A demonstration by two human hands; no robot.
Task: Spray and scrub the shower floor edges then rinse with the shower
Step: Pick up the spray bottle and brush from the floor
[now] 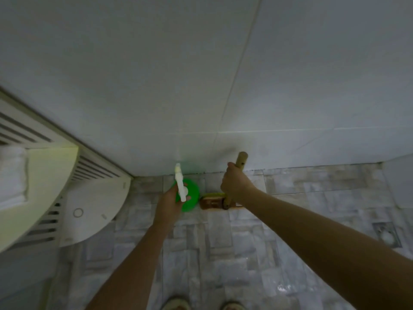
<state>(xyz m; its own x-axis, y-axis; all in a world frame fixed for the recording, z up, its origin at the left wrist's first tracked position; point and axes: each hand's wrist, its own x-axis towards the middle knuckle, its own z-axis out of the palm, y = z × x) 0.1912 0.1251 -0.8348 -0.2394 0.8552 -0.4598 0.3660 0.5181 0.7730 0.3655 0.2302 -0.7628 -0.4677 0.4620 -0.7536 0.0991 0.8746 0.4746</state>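
Observation:
My left hand (168,205) grips a green spray bottle (190,195) by its white trigger head (180,183), nozzle pointing at the base of the wall. My right hand (234,184) grips the wooden handle (241,161) of a scrub brush. The brown brush head (211,201) with yellow-green bristles sits on the grey tiled floor (223,253), a little short of the floor-wall edge (290,168). Both arms reach forward from the bottom of the view.
A white tiled wall (201,74) fills the upper view. White corner shelves (93,209) and a slatted panel (93,168) stand at left, with a folded white towel (12,175). A square floor drain (386,234) lies at right. My feet (176,304) show at the bottom.

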